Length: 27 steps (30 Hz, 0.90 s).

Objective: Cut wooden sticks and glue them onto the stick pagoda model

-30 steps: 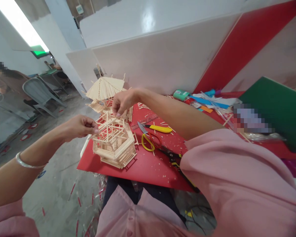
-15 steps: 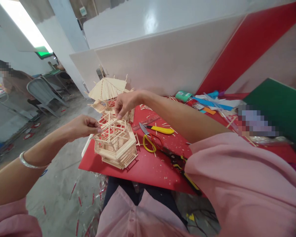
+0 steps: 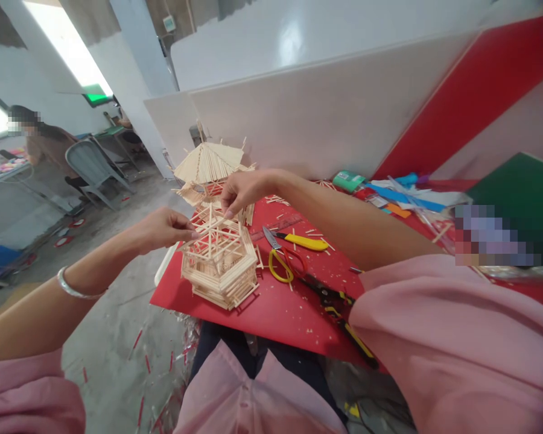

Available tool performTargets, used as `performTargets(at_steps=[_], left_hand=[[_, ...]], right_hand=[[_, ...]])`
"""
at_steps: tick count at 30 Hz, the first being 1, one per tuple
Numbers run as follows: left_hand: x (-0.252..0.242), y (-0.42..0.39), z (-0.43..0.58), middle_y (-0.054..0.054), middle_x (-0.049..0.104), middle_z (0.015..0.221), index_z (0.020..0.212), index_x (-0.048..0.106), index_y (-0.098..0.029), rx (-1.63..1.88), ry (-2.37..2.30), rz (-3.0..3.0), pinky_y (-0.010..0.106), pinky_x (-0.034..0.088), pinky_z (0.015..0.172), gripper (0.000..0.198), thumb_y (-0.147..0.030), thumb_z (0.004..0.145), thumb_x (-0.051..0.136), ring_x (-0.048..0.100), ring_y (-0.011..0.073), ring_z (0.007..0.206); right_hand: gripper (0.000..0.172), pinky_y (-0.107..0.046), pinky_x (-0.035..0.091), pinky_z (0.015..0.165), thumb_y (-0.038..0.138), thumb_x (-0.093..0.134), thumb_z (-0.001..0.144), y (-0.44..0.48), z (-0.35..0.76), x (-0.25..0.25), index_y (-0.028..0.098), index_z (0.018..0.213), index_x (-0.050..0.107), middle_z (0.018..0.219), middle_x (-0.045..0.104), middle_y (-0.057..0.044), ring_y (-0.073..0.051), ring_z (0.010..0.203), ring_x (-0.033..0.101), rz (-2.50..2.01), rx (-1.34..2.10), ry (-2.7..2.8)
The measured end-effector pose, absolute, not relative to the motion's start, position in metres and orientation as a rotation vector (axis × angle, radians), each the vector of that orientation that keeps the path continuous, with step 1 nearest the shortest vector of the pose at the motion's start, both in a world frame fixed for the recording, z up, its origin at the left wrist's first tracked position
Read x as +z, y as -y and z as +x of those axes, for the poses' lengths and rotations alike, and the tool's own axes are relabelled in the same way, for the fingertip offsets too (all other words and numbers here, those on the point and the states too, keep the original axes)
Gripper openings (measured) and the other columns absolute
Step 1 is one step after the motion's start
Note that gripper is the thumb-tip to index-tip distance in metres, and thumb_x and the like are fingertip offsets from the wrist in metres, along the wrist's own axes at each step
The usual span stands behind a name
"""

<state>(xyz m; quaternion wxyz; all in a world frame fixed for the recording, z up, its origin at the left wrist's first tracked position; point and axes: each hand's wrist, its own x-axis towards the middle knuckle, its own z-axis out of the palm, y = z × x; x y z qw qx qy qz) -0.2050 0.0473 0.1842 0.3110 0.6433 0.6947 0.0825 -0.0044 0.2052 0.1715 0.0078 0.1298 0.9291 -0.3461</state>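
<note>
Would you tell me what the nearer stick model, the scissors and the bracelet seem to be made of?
Nearer stick model: matte, bare-looking wood or bamboo, given its pale, straight sticks. Scissors: probably metal blades, smooth and grey; bright red and yellow handles, perhaps plastic. Bracelet: likely polished metal, from its silvery shine.

- Behind the stick frame [image 3: 219, 279], the roofed stick tower [image 3: 208, 163] blocks a straight way through.
- Above the frame, the left hand [image 3: 165, 229], the right hand [image 3: 244, 191] and a stick [image 3: 212, 224] between their fingertips obstruct the top.
- Right of the frame, scissors [image 3: 272, 239], a yellow-handled tool [image 3: 305, 242] and pliers [image 3: 328, 295] lie low, the right forearm [image 3: 335, 217] crossing beyond.
- In front of the frame, bare red tabletop [image 3: 271, 322] leaves a low approach.
- Left of the frame, the left forearm [image 3: 104, 265] crosses open air over the floor [image 3: 113, 337].
</note>
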Motion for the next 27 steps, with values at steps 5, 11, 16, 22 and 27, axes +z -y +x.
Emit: performTargets(at_steps=[5,11,16,22,27], left_hand=[[0.183,-0.047,-0.207,-0.004,0.045,0.051,0.078,0.076,-0.019,0.205,-1.818,1.695,0.024,0.025,0.046,0.034,-0.052,0.073,0.068,0.033,0.0081,0.047],[0.183,-0.043,-0.200,-0.004,0.051,0.050,0.076,0.078,-0.018,0.327,-1.876,1.875,0.023,0.028,0.047,0.029,-0.046,0.073,0.069,0.036,0.0081,0.049],[0.187,-0.041,-0.185,-0.003,0.057,0.052,0.072,0.076,-0.018,0.318,-1.977,2.015,0.024,0.032,0.052,0.024,-0.041,0.074,0.067,0.045,0.0095,0.052],[0.186,-0.043,-0.181,-0.002,0.063,0.056,0.072,0.076,-0.018,0.141,-2.043,2.075,0.025,0.032,0.054,0.027,-0.040,0.075,0.062,0.047,0.0102,0.053],[0.180,-0.050,-0.195,-0.004,0.061,0.055,0.082,0.076,-0.016,0.094,-2.158,2.029,0.023,0.029,0.058,0.035,-0.047,0.075,0.063,0.045,0.0085,0.057]], right_hand=[[0.013,-0.023,0.033,0.064,0.028,0.075,0.074,-0.207,-0.006,0.171,0.016,0.071,0.072,0.056,0.058,0.008,-0.004,0.060,0.046,0.406,-1.051,-2.936],[0.024,-0.024,0.031,0.060,0.037,0.073,0.077,-0.209,-0.002,0.164,0.013,0.079,0.073,0.060,0.060,0.005,-0.006,0.061,0.044,0.362,-1.057,-2.959],[0.015,-0.024,0.035,0.065,0.027,0.071,0.081,-0.193,-0.002,0.164,0.012,0.084,0.075,0.067,0.065,0.003,-0.009,0.067,0.052,0.443,-0.841,-3.101],[0.019,-0.027,0.039,0.081,0.019,0.062,0.087,-0.150,0.042,0.171,0.017,0.100,0.076,0.106,0.073,-0.007,-0.015,0.090,0.061,0.785,-0.496,-3.394],[0.022,-0.026,0.039,0.074,0.029,0.060,0.091,-0.104,0.121,0.149,0.018,0.099,0.077,0.094,0.075,-0.005,-0.015,0.081,0.062,1.107,-0.616,-3.171]])
